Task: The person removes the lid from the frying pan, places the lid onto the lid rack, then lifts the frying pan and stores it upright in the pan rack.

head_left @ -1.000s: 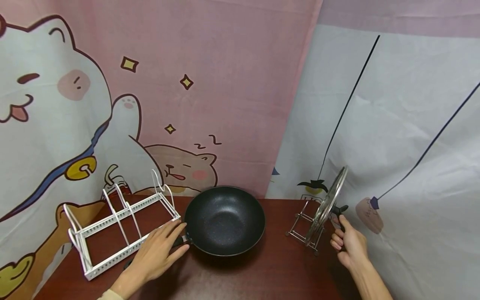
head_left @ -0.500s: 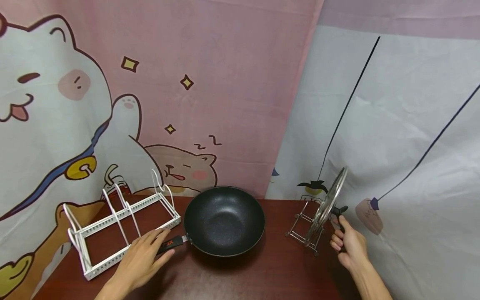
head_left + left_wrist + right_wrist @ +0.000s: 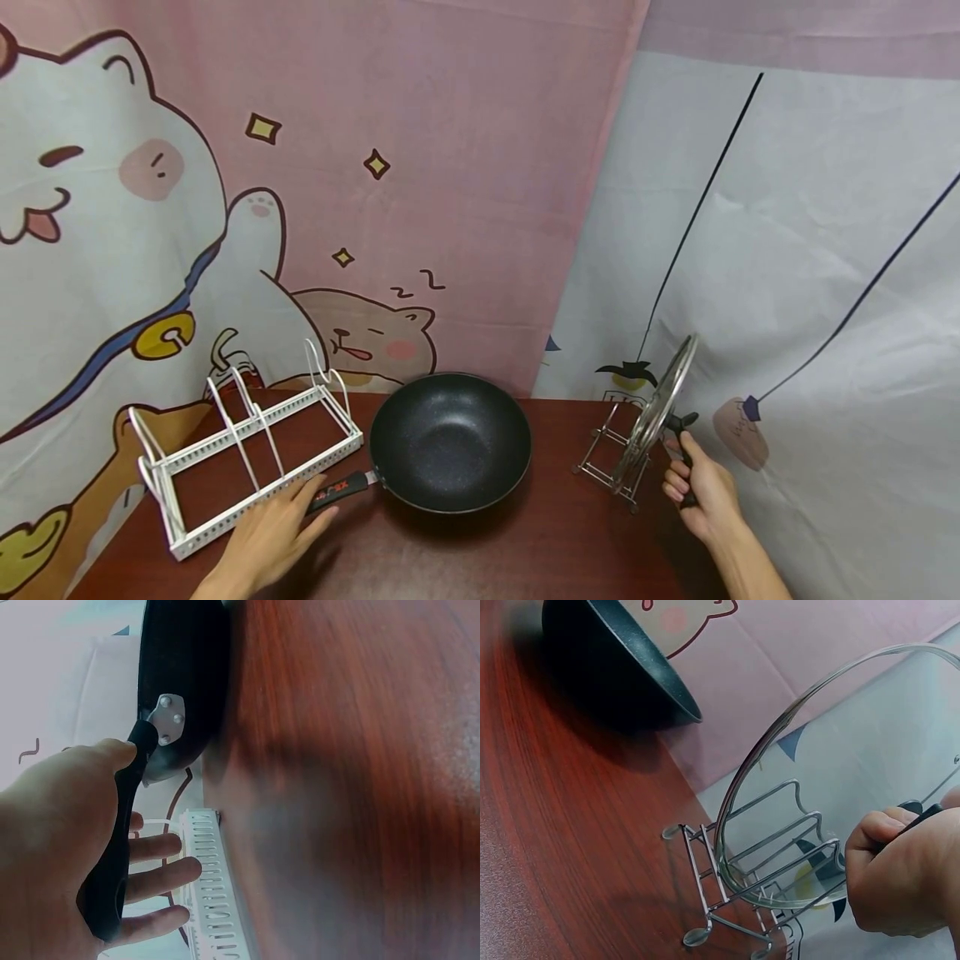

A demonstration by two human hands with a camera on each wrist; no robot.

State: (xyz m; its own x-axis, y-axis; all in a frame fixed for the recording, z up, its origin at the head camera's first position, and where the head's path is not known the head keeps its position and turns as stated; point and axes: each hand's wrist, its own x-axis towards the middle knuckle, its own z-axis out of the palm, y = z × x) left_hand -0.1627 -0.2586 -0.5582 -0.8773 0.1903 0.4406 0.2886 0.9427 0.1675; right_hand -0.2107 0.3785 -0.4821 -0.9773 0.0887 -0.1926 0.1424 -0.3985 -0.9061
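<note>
A black wok (image 3: 450, 442) sits on the table, its black handle (image 3: 339, 492) pointing left. My left hand (image 3: 267, 533) lies over that handle, thumb along it and the other fingers extended and spread past it in the left wrist view. At the right, a glass lid (image 3: 663, 400) with a metal rim stands tilted in a small wire rack (image 3: 705, 870). My right hand (image 3: 708, 492) grips the lid's black handle (image 3: 687, 454), fingers curled around it. The lid's lower edge is between the rack's wires.
A white rack (image 3: 262, 500) with upright hoops stands at the left, close beside my left hand. The reddish-brown table (image 3: 510, 554) ends at a cartoon-printed curtain (image 3: 465, 208) behind and to the right.
My left hand has drawn back leftward along the wok handle, uncovering more of it near the pan. The wok, lid and right hand stay about where they were.
</note>
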